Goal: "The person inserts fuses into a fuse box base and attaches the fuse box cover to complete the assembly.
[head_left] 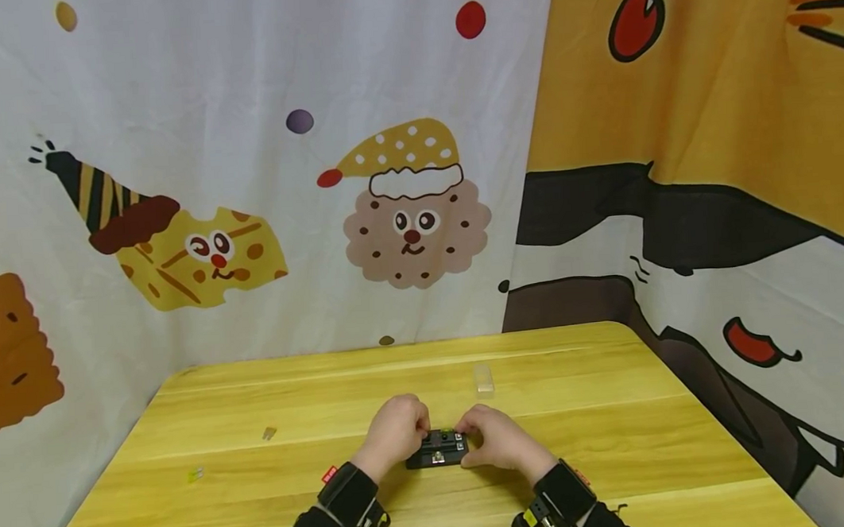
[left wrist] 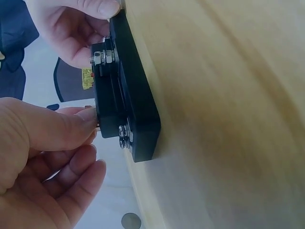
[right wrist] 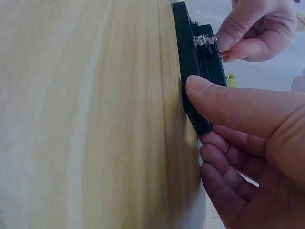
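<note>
A low black terminal block (head_left: pixel 437 457) with metal bolts and nuts lies on the wooden table in front of me. My right hand (head_left: pixel 499 442) grips its right end, the thumb on the near side and fingers behind. At the block's upper left, my left hand (head_left: pixel 396 430) pinches a small orange-brown piece (right wrist: pixel 222 55) between thumb and forefinger, right at the block's top. Most of that piece is hidden by the fingertips. A small yellow piece (left wrist: pixel 87 78) stands up from the block between the two hands, also seen in the right wrist view.
Behind the right hand lies a small clear plastic box (head_left: pixel 484 380). To the left on the table (head_left: pixel 299 509) are a little tan piece (head_left: pixel 269 433) and a yellow-green one (head_left: pixel 196 473). A printed curtain (head_left: pixel 241 82) hangs beyond the table's far edge.
</note>
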The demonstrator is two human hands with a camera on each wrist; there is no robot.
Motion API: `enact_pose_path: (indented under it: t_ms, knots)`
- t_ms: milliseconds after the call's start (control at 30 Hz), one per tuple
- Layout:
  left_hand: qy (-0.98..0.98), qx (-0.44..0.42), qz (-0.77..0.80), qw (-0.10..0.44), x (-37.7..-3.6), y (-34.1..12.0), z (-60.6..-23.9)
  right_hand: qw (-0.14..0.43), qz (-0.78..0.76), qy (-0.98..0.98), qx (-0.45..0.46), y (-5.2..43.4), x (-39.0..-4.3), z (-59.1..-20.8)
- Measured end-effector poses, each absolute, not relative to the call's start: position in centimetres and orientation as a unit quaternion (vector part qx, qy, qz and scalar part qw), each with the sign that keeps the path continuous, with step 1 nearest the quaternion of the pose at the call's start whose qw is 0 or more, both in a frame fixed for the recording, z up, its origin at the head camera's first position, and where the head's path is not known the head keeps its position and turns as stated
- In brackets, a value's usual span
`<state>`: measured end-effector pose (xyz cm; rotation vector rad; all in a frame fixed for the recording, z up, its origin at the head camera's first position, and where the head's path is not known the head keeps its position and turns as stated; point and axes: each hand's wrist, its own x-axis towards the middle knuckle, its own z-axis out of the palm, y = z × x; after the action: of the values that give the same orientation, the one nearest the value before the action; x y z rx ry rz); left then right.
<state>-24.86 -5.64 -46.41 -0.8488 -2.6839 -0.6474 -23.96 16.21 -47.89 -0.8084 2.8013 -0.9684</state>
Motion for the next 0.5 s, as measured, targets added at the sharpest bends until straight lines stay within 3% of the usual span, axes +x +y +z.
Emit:
enact_pose_path:
  t_ms: [500]
  knots:
    - [-0.924, -0.281, -0.23, 0.124, -24.26, -5.58, -46.13, 0.04, -0.317, 0.911, -0.26, 16.23, -24.02, -47.85]
